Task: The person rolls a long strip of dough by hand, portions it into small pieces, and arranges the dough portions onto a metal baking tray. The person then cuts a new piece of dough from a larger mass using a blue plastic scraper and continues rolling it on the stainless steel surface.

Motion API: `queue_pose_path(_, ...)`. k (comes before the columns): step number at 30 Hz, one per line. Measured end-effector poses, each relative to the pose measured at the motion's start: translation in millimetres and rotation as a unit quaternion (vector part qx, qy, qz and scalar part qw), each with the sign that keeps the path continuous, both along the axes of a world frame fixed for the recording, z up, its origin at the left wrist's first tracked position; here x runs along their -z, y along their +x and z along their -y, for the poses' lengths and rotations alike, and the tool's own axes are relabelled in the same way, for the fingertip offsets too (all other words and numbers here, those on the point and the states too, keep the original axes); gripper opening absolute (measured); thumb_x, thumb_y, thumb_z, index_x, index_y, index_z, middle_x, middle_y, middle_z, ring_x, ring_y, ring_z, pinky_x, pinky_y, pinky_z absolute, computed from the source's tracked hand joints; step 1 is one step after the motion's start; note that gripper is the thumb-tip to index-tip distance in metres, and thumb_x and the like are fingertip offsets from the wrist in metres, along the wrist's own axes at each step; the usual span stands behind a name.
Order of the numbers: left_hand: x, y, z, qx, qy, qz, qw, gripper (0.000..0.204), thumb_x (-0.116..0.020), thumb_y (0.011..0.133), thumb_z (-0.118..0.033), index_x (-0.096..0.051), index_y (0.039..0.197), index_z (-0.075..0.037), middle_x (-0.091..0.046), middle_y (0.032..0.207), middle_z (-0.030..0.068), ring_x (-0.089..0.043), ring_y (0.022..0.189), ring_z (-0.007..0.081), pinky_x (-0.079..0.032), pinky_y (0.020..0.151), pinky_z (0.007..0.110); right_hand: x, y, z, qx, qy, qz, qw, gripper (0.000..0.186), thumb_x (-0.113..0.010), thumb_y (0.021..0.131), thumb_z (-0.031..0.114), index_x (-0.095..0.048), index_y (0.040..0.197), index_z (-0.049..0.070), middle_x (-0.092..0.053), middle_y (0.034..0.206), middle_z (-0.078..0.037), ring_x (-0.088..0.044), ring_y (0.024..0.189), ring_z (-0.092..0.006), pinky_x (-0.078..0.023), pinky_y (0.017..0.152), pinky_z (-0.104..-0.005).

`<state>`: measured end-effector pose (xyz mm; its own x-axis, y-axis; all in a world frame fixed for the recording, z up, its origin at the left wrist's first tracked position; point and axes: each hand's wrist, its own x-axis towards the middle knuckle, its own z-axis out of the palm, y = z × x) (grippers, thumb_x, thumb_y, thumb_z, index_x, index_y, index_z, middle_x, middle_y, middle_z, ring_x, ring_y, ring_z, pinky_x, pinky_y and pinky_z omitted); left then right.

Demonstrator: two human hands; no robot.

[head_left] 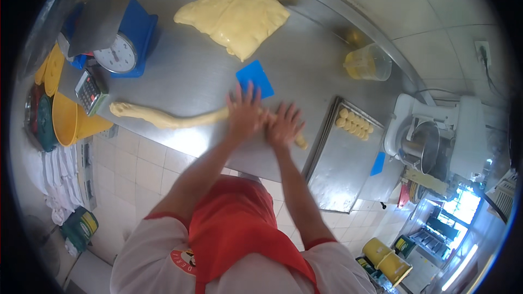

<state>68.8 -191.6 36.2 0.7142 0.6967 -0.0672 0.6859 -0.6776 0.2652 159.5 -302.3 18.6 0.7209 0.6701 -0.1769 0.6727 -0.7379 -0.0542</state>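
Note:
A long rope of pale yellow dough lies across the steel table, thicker at its left end. My left hand rests palm down on the rope with its fingers stretched out. Close beside it, my right hand lies flat over the rope's right part, fingers spread. A short end of dough shows past the right hand. Just beyond my left fingertips is a flat blue dough scraper. Farther back sits a large slab of the same dough. What lies under my palms is hidden.
To the right, a metal baking tray holds several small dough balls at its far end. A second blue scraper, a clear tub and a white stand mixer are nearby. A blue scale and calculator stand left.

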Motion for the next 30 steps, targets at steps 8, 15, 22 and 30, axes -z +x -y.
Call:
queue_pose_path(8,0.8,-59.5,5.6,0.086,-0.031,-0.049,0.995,0.077,-0.048,0.092,-0.056,-0.024,0.153,-0.014,-0.021,0.158,0.0147,-0.017,0.146,0.0399,-0.012,0.115,0.062,4.2,43.0,53.2,-0.075,0.053,-0.027,0.995,0.056,-0.043,0.097,0.046,-0.037,0.149,0.024,-0.024,0.158,-0.014,-0.021,0.145,-0.0378,-0.013,0.116,-0.0572)
queue_pose_path(15,-13.4,-178.6,17.7,-0.042,-0.033,-0.023,0.998,0.068,-0.048,0.094,-0.050,-0.033,0.150,-0.015,-0.021,0.159,0.0145,-0.012,0.148,0.0375,-0.007,0.116,0.061,-20.4,-84.2,90.0,-0.088,0.132,-0.138,0.978,0.061,-0.053,0.093,0.041,-0.038,0.148,0.017,-0.025,0.157,-0.017,-0.018,0.145,-0.0421,-0.011,0.114,-0.0628)
queue_pose_path(22,11.2,-207.1,-229.1,-0.175,0.193,0.022,0.965,0.074,-0.042,0.094,-0.057,-0.032,0.151,-0.010,-0.023,0.159,0.0129,-0.017,0.148,0.0309,-0.012,0.119,0.051,-16.2,-0.6,-47.3,-0.002,0.032,-0.005,0.999,0.069,-0.041,0.096,0.054,-0.031,0.151,0.013,-0.019,0.158,-0.021,-0.015,0.143,-0.0494,-0.009,0.112,-0.0669)
queue_pose_path(30,1.0,-218.5,-164.0,0.018,0.025,0.046,0.998,0.074,-0.063,0.085,-0.044,-0.039,0.144,-0.006,-0.036,0.150,0.0159,-0.028,0.141,0.0367,-0.017,0.116,0.054,16.1,-11.0,35.1,0.059,0.012,0.018,0.998,0.066,-0.042,0.098,0.048,-0.032,0.150,0.011,-0.024,0.155,-0.024,-0.022,0.145,-0.0369,-0.013,0.115,-0.0612)
